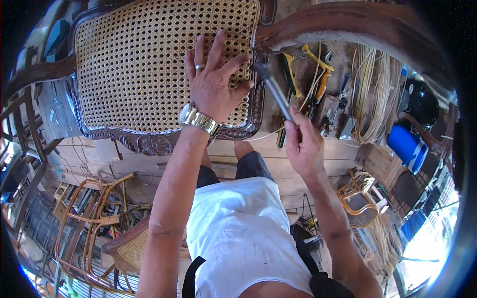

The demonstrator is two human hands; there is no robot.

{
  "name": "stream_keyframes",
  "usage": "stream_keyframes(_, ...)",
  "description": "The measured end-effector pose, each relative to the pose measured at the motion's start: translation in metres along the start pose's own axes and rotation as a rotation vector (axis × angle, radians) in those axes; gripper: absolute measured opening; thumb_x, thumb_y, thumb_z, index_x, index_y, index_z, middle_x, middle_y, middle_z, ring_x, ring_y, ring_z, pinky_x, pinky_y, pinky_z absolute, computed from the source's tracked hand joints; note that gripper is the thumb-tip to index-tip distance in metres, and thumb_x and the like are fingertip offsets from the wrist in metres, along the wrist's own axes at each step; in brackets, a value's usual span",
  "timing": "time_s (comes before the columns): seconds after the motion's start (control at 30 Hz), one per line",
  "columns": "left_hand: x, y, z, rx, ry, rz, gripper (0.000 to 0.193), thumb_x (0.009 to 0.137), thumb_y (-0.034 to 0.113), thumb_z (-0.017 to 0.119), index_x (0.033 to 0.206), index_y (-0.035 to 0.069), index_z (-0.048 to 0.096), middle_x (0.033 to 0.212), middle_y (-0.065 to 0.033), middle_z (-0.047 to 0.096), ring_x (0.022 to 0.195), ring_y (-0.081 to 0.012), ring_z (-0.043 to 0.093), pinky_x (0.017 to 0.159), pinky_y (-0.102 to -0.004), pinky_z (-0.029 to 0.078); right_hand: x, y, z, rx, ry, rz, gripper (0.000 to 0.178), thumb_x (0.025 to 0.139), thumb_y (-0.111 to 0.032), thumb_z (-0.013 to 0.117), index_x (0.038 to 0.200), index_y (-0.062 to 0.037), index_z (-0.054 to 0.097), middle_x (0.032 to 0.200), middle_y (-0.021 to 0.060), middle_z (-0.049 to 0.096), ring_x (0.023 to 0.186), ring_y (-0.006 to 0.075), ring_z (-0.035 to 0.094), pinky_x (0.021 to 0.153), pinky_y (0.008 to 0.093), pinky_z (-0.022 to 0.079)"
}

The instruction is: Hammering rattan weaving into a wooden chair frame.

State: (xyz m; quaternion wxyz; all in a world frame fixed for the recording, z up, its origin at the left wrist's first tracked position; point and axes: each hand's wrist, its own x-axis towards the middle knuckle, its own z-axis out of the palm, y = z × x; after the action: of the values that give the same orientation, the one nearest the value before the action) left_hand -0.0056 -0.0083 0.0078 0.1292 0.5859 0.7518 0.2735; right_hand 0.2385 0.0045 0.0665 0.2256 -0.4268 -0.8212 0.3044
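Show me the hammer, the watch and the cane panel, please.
Hammer (279, 96): head view, on the middle of its grey shaft.
Watch (201, 121): head view, on its metal band, at the wrist.
Cane panel (149, 64): head view, on a bare part of the weave.

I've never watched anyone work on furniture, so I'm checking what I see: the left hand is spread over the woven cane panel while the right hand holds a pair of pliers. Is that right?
Not quite: the tool is wrong. The head view shows the right hand holding a hammer, while the left hand is indeed spread over the woven cane panel.
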Motion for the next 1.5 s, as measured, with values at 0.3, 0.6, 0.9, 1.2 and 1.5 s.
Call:
stream_keyframes(0.3, -0.001, -0.004, 0.003, 0.001, 0.036, 0.014, 0.063, 0.07, 0.05, 0.087, 0.13, 0.042, 0.068, 0.167, -0.0031, 0.033, 0.154, -0.0418, 0.02, 0.122, -0.065, 0.014, -0.006, -0.009, -0.006, -0.004, -0.026, 0.034, 0.032, 0.097, -0.004, 0.067, 0.129, -0.0043, 0.062, 0.093, 0.0138, 0.07, 0.072, 0.0206, 0.07, 0.06, 0.0342, 0.054)
stream_keyframes(0.6, -0.002, -0.006, 0.002, 0.046, 0.045, 0.007, 0.064, 0.069, 0.051, 0.086, 0.129, 0.042, 0.068, 0.165, -0.0035, 0.036, 0.153, -0.0417, 0.023, 0.121, -0.0647, 0.016, 0.003, -0.017, -0.012, 0.039, -0.005, 0.058, 0.032, 0.097, -0.004, 0.067, 0.128, -0.0047, 0.063, 0.093, 0.014, 0.071, 0.072, 0.0218, 0.069, 0.061, 0.0341, 0.055)
stream_keyframes(0.9, -0.001, -0.001, 0.001, 0.019, 0.009, -0.005, 0.062, 0.07, 0.048, 0.086, 0.129, 0.042, 0.068, 0.166, -0.0026, 0.034, 0.154, -0.0404, 0.021, 0.122, -0.0647, 0.016, -0.002, -0.005, -0.006, -0.048, -0.068, 0.043, 0.034, 0.096, -0.003, 0.067, 0.129, -0.0061, 0.063, 0.093, 0.0141, 0.07, 0.074, 0.0252, 0.071, 0.062, 0.0367, 0.056)
stream_keyframes(1.2, -0.001, -0.003, 0.003, 0.023, 0.019, -0.003, 0.063, 0.07, 0.046, 0.086, 0.13, 0.042, 0.068, 0.166, -0.0025, 0.034, 0.154, -0.0402, 0.021, 0.122, -0.0644, 0.015, -0.001, -0.02, -0.017, 0.013, -0.055, 0.114, 0.033, 0.096, -0.003, 0.067, 0.129, -0.0052, 0.061, 0.102, 0.0169, 0.072, 0.08, 0.0248, 0.073, 0.064, 0.0356, 0.057)
stream_keyframes(1.5, -0.002, -0.002, 0.001, 0.01, 0.008, -0.008, 0.063, 0.07, 0.046, 0.086, 0.131, 0.04, 0.068, 0.167, -0.0024, 0.032, 0.154, -0.0402, 0.021, 0.122, -0.0643, 0.014, -0.002, -0.004, -0.003, -0.03, -0.027, 0.047, 0.034, 0.096, -0.002, 0.067, 0.129, -0.0061, 0.061, 0.103, 0.0171, 0.073, 0.079, 0.0246, 0.073, 0.063, 0.0341, 0.057)
